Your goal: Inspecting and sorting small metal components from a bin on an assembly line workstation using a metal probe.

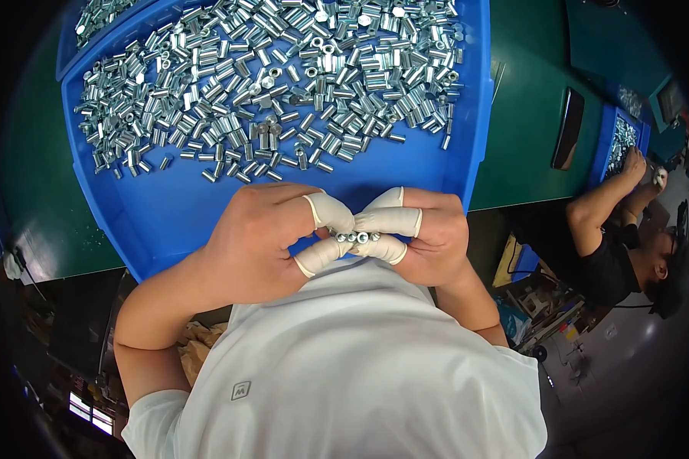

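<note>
Below the blue plastic tray (168,206) of short shiny metal sleeves (283,84), left hand (256,241) and right hand (429,241) meet, white rubber cots on the fingertips (329,212). Both pinch a short row of small silvery nuts (357,238), possibly threaded; too small to confirm. Green tabletop (528,115) underneath.

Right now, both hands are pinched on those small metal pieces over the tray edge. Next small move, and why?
Probably keep the pinch and ease both hands forward over the blue tray. The left hand and right hand press a short row of small metal sleeves between capped fingertips, right above the tray's near rim and the white shirt. A slip there would likely drop pieces outside the tray.
</note>
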A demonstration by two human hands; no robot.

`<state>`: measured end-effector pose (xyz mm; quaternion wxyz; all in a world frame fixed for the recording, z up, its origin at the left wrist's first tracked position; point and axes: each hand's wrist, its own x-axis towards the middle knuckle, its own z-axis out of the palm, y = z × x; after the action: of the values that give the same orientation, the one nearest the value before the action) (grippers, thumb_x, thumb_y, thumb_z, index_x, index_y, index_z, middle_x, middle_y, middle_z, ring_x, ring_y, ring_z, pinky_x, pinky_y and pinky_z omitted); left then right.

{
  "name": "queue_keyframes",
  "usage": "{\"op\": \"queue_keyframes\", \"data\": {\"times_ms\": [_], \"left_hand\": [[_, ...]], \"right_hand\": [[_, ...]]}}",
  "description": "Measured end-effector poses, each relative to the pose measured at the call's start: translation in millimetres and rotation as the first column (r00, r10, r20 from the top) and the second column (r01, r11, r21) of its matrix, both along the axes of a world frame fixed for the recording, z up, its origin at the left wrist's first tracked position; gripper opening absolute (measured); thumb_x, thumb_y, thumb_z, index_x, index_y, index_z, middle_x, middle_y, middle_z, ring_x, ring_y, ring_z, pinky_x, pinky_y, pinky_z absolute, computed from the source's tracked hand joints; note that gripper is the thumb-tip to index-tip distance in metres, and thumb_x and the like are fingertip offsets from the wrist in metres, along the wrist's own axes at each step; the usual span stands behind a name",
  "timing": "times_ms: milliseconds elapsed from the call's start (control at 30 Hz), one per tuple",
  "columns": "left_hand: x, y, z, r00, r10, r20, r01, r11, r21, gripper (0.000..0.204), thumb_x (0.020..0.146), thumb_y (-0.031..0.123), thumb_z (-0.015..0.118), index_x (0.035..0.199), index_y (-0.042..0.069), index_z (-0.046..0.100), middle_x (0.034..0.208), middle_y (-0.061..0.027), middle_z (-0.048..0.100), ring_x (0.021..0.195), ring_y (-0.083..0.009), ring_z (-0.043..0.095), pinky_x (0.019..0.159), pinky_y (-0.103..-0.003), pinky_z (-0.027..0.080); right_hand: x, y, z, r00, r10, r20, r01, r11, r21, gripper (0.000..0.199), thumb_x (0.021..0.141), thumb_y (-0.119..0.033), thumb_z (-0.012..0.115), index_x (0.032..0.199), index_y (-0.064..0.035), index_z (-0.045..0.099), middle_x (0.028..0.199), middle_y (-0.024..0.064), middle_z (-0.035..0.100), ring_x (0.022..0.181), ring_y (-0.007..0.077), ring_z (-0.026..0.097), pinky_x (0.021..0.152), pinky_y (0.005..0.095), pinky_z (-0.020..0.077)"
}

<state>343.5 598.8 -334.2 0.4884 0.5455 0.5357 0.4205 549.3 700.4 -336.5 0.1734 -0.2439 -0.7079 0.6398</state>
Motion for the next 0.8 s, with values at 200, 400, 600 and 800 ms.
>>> {"op": "queue_keyframes", "data": {"times_ms": [200,400,600,800], "left_hand": [[0.3,1.0,-0.3,1.0,0.0,0.004,0.0,1.0,0.003,0.019,0.08,0.008,0.082,0.092,0.006,0.068,0.08,-0.0072,0.069,0.064,-0.018,0.065,0.058,-0.028,0.052],[-1.1,1.3,-0.3,1.0,-0.008,-0.025,0.008,1.0,0.007,0.018,0.08,0.008,0.082,0.091,0.006,0.067,0.078,-0.007,0.069,0.064,-0.0175,0.065,0.058,-0.027,0.051],[0.2,1.8,-2.7,1.0,0.009,-0.024,-0.008,1.0,0.03,0.018,0.081,0.007,0.081,0.092,0.005,0.067,0.078,-0.0073,0.069,0.064,-0.0176,0.064,0.057,-0.028,0.051],[0.4,0.6,-4.4,1.0,0.006,-0.019,-0.005,0.999,0.043,0.018,0.081,0.005,0.08,0.093,0.005,0.067,0.079,-0.0072,0.069,0.064,-0.0174,0.065,0.058,-0.027,0.052]], "right_hand": [[1.0,-1.3,-3.4,0.999,0.01,-0.046,-0.007,0.997,0.077,0.025,0.075,-0.002,0.085,0.098,0.0048,0.075,0.081,0.0138,0.072,0.069,0.0196,0.07,0.058,0.0275,0.0555],[-0.9,-0.8,-2.1,1.0,0.005,0.004,-0.005,0.999,0.047,0.028,0.072,-0.003,0.087,0.097,0.0033,0.076,0.081,0.0128,0.072,0.068,0.0193,0.07,0.058,0.0266,0.0553],[-0.1,-1.0,-1.2,0.999,-0.007,0.042,0.004,0.996,0.084,0.029,0.071,-0.005,0.088,0.097,0.0012,0.077,0.08,0.0125,0.073,0.066,0.0193,0.071,0.058,0.0264,0.0551],[-0.2,-3.4,-1.9,0.999,-0.021,0.032,0.017,0.995,0.103,0.028,0.072,-0.006,0.088,0.097,0.0008,0.077,0.079,0.0126,0.073,0.066,0.0196,0.071,0.058,0.0264,0.0548]]}}
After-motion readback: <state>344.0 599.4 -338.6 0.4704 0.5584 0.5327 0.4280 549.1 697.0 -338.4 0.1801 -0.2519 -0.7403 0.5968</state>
